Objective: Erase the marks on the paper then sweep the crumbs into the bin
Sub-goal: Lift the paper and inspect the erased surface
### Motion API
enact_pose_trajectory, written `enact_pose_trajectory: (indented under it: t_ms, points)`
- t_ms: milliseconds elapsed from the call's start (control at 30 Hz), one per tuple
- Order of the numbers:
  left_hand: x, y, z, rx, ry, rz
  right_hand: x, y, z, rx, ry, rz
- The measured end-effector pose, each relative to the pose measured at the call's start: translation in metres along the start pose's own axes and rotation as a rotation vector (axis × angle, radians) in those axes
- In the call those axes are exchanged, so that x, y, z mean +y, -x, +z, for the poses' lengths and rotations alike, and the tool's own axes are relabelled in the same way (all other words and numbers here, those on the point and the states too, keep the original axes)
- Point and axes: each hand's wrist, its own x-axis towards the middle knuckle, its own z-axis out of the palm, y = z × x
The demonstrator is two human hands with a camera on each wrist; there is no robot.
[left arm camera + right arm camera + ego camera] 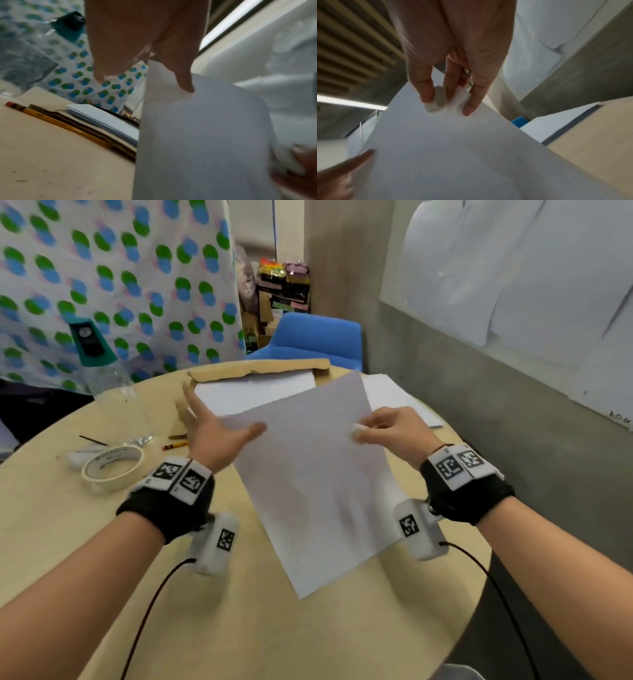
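Note:
I hold a white sheet of paper tilted above the round wooden table with both hands. My left hand pinches its left edge, thumb on top, with the other fingers spread straight behind. My right hand grips the right edge, and in the right wrist view the edge sits between its fingers. Thumb and forefinger of that hand also pinch a small white eraser. The paper looks blank from here. No bin or crumbs show in any view.
A roll of masking tape, a yellow pencil and a clear bottle lie on the left of the table. A brown envelope with white sheets sits at the far edge. A blue chair stands behind.

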Motion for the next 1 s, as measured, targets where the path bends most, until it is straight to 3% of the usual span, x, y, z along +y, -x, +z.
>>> enact_pose_trajectory:
  t_ms: [100, 167, 300, 433, 533, 667, 767, 867, 1000]
  points:
    - [0.010, -0.014, -0.017, -0.165, 0.489, -0.053, -0.009, 0.001, -0.014, 0.085, -0.262, -0.006]
    - [0.024, -0.010, -0.019, -0.293, 0.510, 0.010, -0.017, 0.001, -0.018, 0.124, -0.470, -0.019]
    - [0.050, 0.000, -0.016, -0.350, 0.531, 0.069, -0.029, 0.003, -0.021, 0.137, -0.645, -0.059]
    - [0.063, -0.002, -0.018, -0.326, 0.582, 0.076, -0.026, 0.005, -0.021, 0.058, -0.195, 0.003]
    - [0.068, -0.002, -0.021, -0.294, 0.576, 0.094, -0.023, 0.007, -0.026, 0.084, -0.036, -0.028]
    - [0.073, -0.003, -0.029, -0.201, 0.642, 0.117, -0.021, 0.017, -0.031, -0.224, 0.499, 0.063]
    - [0.076, -0.005, -0.038, -0.169, 0.699, 0.123, -0.022, 0.026, -0.037, -0.232, 0.570, 0.116]
    - [0.079, -0.004, -0.042, -0.201, 0.718, 0.117, -0.032, 0.035, -0.048, -0.196, 0.296, -0.019]
    - [0.086, 0.001, -0.037, -0.350, 0.705, 0.098, -0.061, 0.033, -0.045, -0.296, -0.635, -0.223]
